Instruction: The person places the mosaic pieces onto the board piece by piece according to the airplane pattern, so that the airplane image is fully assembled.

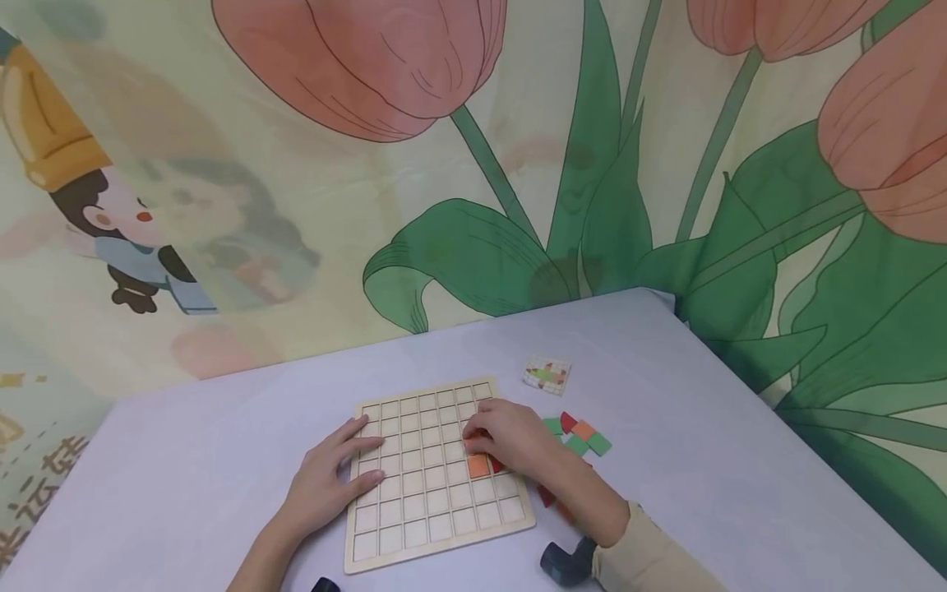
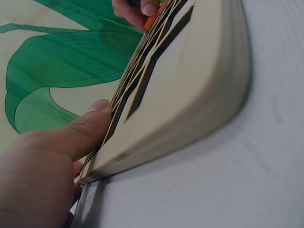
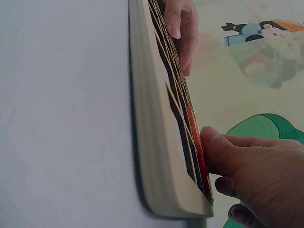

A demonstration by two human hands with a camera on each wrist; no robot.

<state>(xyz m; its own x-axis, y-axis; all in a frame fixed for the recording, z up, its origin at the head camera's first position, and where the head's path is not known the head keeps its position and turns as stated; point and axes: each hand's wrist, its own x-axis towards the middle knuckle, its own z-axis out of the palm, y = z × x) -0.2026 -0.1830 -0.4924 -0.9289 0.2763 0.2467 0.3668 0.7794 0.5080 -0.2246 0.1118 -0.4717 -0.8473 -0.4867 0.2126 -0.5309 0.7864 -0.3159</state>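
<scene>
A wooden grid board [image 1: 414, 557] lies on the table, its square cells framed by thin strips. My left hand [image 1: 321, 481] rests on the board's left edge with fingers spread; in the left wrist view its thumb [image 2: 92, 126] lies on the rim. Over the board's right side, my right hand [image 1: 518, 436] pinches an orange tile [image 1: 473, 445] between thumb and fingertips, partly hidden by them. Just below sits an orange square tile [image 1: 478, 467] in a cell, with a red piece [image 1: 496, 465] beside it, partly covered by the hand.
Loose green tiles [image 1: 599, 444], orange and red pieces lie right of the board, some under the right forearm. A small pattern card [image 1: 547, 375] lies behind them. Black objects [image 1: 565, 564] stand near the front edge. A printed cloth [image 1: 296, 205] hangs behind the table.
</scene>
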